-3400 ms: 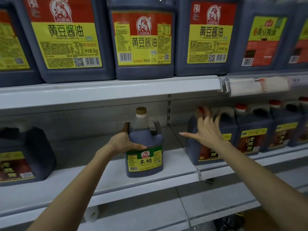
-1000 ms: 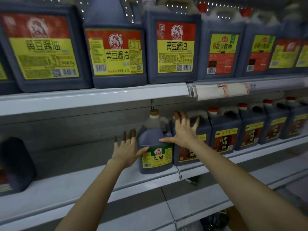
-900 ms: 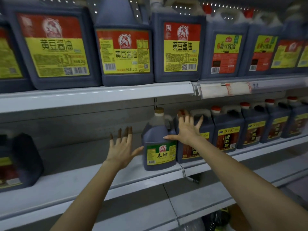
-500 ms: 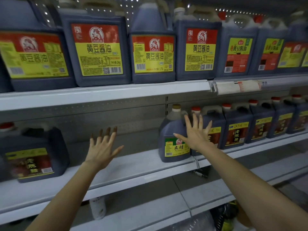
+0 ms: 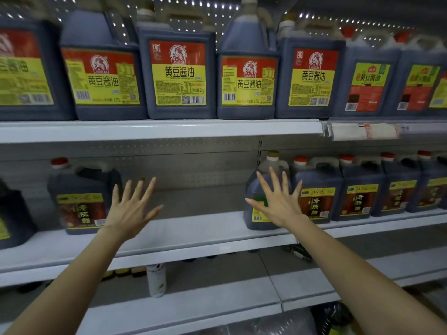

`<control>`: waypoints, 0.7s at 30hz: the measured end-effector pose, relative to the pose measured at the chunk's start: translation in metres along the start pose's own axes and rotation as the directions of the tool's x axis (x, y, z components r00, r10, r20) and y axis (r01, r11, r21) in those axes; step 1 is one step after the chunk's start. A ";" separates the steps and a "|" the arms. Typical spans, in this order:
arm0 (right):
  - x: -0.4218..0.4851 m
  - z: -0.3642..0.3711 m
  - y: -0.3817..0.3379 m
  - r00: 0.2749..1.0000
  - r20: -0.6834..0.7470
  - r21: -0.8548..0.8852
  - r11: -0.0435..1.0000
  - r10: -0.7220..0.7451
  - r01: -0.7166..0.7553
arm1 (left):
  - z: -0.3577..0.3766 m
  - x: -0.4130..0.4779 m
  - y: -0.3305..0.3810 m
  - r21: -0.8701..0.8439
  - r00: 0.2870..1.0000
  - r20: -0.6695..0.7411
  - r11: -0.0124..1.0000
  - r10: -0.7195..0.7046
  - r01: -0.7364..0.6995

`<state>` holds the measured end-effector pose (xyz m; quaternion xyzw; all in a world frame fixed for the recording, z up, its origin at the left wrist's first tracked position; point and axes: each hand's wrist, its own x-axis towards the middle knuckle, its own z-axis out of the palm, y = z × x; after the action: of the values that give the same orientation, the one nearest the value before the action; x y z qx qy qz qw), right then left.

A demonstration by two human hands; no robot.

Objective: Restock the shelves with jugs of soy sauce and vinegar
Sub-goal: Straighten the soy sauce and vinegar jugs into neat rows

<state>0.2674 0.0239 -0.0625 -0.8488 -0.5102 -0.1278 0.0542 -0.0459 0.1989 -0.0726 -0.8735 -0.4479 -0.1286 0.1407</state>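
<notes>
Vinegar jug (image 5: 254, 187) is to be squared flush against the row (image 5: 358, 201) on its right, label near, with right hand (image 5: 281, 204) and left hand (image 5: 130, 211) both spread, empty.

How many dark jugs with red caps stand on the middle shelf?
5. One dark red-capped jug left of the left hand; four more right of the tan-capped jug. Edges may hide others.

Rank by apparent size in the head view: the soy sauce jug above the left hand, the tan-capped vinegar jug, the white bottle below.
1. soy sauce jug
2. tan-capped vinegar jug, partly behind the right hand
3. white bottle, clearly smallest
</notes>
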 end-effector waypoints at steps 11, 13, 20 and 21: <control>-0.020 0.017 -0.008 0.995 0.063 0.009 0.997 -0.081 0.080 | 0.005 -0.052 -0.029 -0.017 0.988 0.034 0.988 -0.153 0.153; -0.022 0.019 -0.011 0.994 0.060 0.014 0.996 -0.087 0.086 | 0.004 -0.056 -0.039 -0.038 0.986 0.014 0.985 -0.167 0.168; -0.016 0.024 -0.046 0.996 0.046 0.047 0.996 -0.081 0.078 | 0.009 -0.044 -0.081 -0.041 0.979 0.012 0.978 -0.204 0.204; -0.013 0.026 -0.054 0.996 0.049 0.043 0.996 -0.080 0.077 | 0.011 -0.041 -0.088 -0.045 0.978 0.032 0.978 -0.204 0.205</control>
<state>0.2182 0.0439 -0.0936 -0.8297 -0.5469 -0.0978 0.0539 -0.1399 0.2216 -0.0856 -0.8276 -0.5341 -0.1414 0.0995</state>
